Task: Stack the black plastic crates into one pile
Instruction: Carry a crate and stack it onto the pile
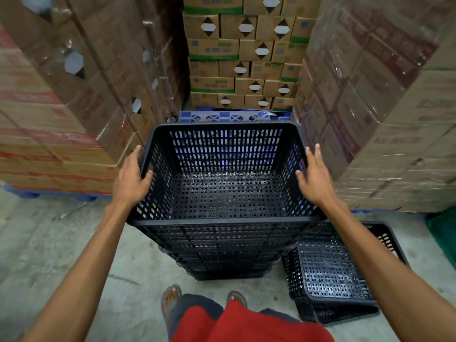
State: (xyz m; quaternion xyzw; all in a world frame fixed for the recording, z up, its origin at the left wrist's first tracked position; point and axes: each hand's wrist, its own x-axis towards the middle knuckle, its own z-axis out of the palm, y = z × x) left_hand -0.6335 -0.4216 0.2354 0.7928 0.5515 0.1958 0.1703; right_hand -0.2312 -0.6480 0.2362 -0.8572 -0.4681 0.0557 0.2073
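Between both hands' fingers (145, 175) sits the top crate (223, 174).

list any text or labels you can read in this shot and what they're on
None can be read for certain.
Red print on the left cartons: blurred.
Dark red print on the wrapped right cartons: blurred.
Green-banded print and diamond labels on the back cartons: too small and blurred.
Black crates, both the pile and the loose one: no text visible.

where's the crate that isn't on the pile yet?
Head view, lower right: the loose crate sits on the floor, right of the pile, under the right forearm.
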